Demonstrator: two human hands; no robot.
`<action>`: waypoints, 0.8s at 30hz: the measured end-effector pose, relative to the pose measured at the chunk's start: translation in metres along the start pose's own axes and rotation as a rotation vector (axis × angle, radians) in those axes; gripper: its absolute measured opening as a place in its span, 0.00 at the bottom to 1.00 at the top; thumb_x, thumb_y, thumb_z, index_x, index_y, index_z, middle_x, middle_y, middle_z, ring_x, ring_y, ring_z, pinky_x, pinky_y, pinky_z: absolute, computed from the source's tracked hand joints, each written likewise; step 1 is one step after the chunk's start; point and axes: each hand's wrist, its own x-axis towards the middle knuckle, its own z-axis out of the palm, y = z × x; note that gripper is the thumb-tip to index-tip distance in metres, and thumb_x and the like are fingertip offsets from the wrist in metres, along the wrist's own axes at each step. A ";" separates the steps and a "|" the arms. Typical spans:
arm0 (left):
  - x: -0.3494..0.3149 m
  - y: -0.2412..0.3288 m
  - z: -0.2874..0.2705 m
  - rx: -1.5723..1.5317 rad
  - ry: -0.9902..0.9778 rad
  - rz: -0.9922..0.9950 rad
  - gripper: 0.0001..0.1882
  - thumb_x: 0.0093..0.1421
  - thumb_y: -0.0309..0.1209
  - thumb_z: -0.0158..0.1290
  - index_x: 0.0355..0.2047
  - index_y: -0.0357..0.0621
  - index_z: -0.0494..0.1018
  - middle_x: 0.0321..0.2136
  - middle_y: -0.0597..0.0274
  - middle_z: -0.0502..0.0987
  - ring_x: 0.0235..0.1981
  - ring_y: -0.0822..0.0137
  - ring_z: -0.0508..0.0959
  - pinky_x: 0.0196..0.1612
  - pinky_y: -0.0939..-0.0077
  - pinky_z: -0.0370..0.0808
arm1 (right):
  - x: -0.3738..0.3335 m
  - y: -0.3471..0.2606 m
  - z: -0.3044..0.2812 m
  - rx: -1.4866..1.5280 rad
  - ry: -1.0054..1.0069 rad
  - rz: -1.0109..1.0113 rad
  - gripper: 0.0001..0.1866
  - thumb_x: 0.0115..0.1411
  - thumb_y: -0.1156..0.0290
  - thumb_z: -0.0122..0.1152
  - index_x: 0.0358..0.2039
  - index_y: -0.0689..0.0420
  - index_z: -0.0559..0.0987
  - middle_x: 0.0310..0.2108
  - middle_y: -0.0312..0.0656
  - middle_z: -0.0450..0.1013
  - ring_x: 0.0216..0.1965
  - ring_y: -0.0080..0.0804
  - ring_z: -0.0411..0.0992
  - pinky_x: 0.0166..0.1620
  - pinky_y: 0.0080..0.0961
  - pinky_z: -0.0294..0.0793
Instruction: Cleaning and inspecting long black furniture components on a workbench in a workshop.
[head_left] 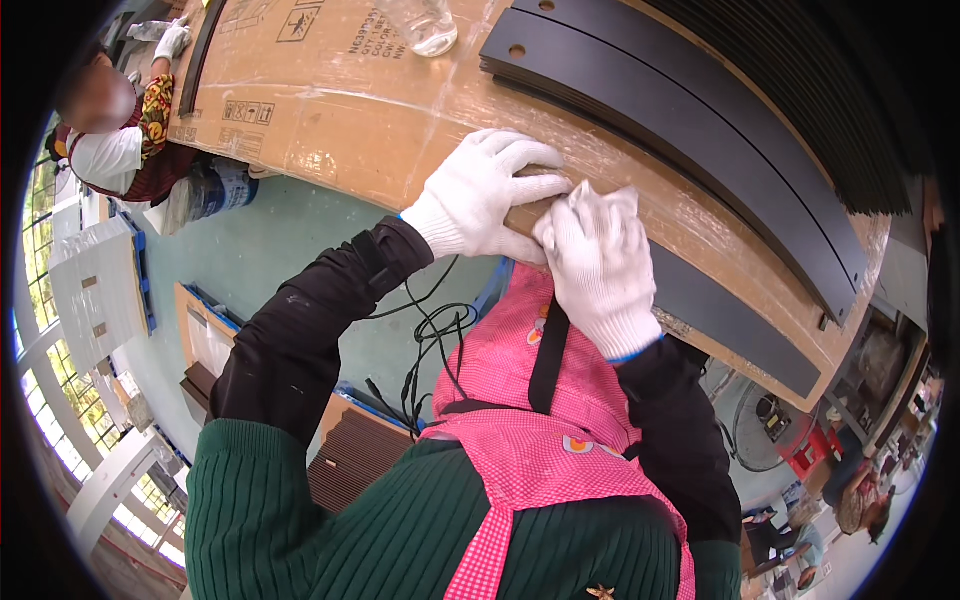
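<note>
The right hand's (603, 265) gloved fingers are bunched around a crumpled white cloth (607, 203), which pokes out beyond their tips. Just beside them, the left hand's (478, 197) gloved fingers are half bent and point toward the cloth, the thumb standing apart from them; whether they grip anything I cannot tell. To the right of the right fingers, a dark grey board (735, 318) runs away along the near table edge. Past the fingertips lies brown cardboard (350, 130), and farther right of them, a stack of dark grey panels (680, 125). Beyond the left fingers stands a clear cup (432, 32). Below the fingers hangs a pink checked apron (560, 460); well off to their left is another person (108, 150).
</note>
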 end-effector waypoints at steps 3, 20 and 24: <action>-0.004 0.000 -0.003 0.039 -0.008 -0.013 0.41 0.38 0.54 0.75 0.53 0.55 0.79 0.56 0.61 0.76 0.58 0.52 0.75 0.63 0.52 0.69 | -0.038 0.011 -0.003 0.031 -0.032 -0.069 0.19 0.57 0.68 0.64 0.50 0.57 0.79 0.54 0.51 0.76 0.51 0.51 0.74 0.56 0.47 0.73; -0.005 0.004 -0.009 0.004 -0.045 -0.042 0.38 0.42 0.49 0.73 0.55 0.56 0.78 0.57 0.61 0.76 0.60 0.52 0.74 0.65 0.50 0.67 | -0.011 -0.004 -0.021 0.090 0.039 0.005 0.12 0.55 0.66 0.68 0.38 0.54 0.78 0.40 0.43 0.74 0.45 0.44 0.72 0.48 0.40 0.75; 0.003 0.001 -0.004 0.054 -0.060 0.001 0.37 0.43 0.48 0.72 0.56 0.55 0.78 0.58 0.59 0.76 0.61 0.48 0.73 0.66 0.50 0.67 | -0.007 -0.013 -0.003 0.247 0.069 -0.030 0.10 0.58 0.64 0.67 0.37 0.54 0.79 0.42 0.49 0.75 0.47 0.52 0.73 0.52 0.47 0.74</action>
